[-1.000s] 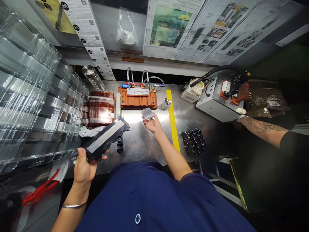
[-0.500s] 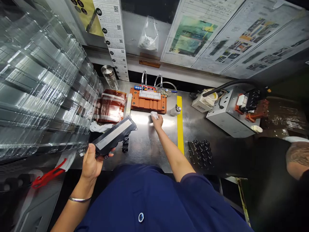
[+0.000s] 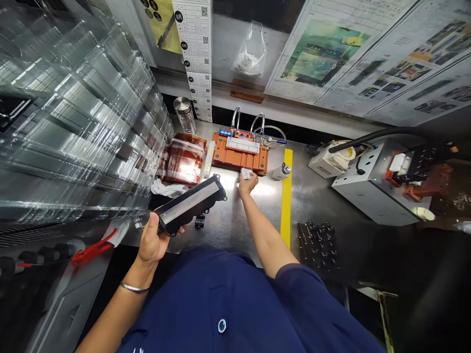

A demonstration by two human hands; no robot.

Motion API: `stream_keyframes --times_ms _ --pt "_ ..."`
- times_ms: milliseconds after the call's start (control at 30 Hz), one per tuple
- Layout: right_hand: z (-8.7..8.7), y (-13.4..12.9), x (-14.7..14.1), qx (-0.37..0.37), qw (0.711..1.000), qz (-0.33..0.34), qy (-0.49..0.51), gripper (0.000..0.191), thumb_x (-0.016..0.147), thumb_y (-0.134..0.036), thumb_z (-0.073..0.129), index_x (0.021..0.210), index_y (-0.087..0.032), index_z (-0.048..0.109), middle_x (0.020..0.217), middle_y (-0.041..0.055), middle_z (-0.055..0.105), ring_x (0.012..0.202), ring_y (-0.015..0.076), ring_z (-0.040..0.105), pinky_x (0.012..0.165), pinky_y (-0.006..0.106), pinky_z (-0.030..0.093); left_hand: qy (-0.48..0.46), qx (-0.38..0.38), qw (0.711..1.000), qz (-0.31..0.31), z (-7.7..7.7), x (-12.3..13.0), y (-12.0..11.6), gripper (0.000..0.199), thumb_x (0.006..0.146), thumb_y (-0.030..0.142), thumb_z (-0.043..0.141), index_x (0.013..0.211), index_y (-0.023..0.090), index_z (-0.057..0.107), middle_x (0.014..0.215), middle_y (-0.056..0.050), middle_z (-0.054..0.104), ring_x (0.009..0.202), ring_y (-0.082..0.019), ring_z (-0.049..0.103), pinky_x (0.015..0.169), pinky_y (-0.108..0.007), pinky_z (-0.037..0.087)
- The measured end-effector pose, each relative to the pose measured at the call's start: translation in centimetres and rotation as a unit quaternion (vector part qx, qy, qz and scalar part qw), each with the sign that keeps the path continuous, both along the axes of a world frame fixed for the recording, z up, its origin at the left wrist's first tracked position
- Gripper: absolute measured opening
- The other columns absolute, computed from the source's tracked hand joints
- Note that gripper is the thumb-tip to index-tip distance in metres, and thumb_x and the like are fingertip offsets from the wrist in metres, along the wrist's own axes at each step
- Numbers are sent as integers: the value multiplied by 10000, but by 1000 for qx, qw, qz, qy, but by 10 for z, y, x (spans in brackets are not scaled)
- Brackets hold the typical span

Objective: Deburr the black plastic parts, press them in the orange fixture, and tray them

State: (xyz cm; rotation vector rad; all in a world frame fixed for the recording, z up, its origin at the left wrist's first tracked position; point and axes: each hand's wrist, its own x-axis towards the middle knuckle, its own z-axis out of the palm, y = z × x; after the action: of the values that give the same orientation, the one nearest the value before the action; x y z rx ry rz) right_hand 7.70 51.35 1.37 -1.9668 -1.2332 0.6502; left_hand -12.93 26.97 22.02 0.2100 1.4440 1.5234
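Observation:
My left hand is closed on one end of a long black plastic housing, which carries a pale metallic strip along its face and is tilted up to the right. Between the fingers of my right hand is a crumpled white wipe, at the front edge of an orange fixture block. A white perforated strip lies across that block. To the right of this hand stands a small metal bottle. Under the housing, a small black part rests on the steel bench.
Stacked clear plastic trays rise on the left. Reddish-brown film packs and a glass jar stand beside them. A yellow tape line crosses the bench. Black clustered parts and a grey metal machine are on the right.
The view has swung left, so the bench things appear farther right. Both hands keep their holds, and the right one stays at the orange block's front edge. The person at the right is out of view.

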Motion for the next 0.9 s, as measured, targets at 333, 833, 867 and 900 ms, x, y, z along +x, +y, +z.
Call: stream_keyframes --times_ms 333,833,867,900 --pt "25 18 3 -49 997 -20 62 465 651 -251 754 1014 -153 481 1252 196 442 1210 284 414 1050 410 346 -37 -40 999 3 -4 4 -3 562 729 645 631 909 116 697 780 -110 746 683 -282 718 479 -325 564" --pt "149 -129 5 -403 616 466 491 527 650 -618 713 844 -130 670 674 64 682 609 169 636 569 282 529 -133 -92 986 49 -13 23 -60 342 834 452 572 809 119 647 611 -69 683 469 -186 635 330 -228 401" --pt "151 -135 3 -412 607 477 484 529 625 -607 734 834 -125 673 667 65 680 597 167 635 558 273 520 -136 -90 986 45 -14 20 -70 335 829 451 577 811 124 644 610 -67 680 466 -182 628 324 -225 393" --pt "152 -142 0 -421 598 487 478 527 603 -593 753 824 -121 675 666 66 679 592 164 633 557 269 517 -139 -89 986 40 -16 17 -80 334 826 455 579 805 128 641 606 -66 676 458 -177 618 318 -224 386"
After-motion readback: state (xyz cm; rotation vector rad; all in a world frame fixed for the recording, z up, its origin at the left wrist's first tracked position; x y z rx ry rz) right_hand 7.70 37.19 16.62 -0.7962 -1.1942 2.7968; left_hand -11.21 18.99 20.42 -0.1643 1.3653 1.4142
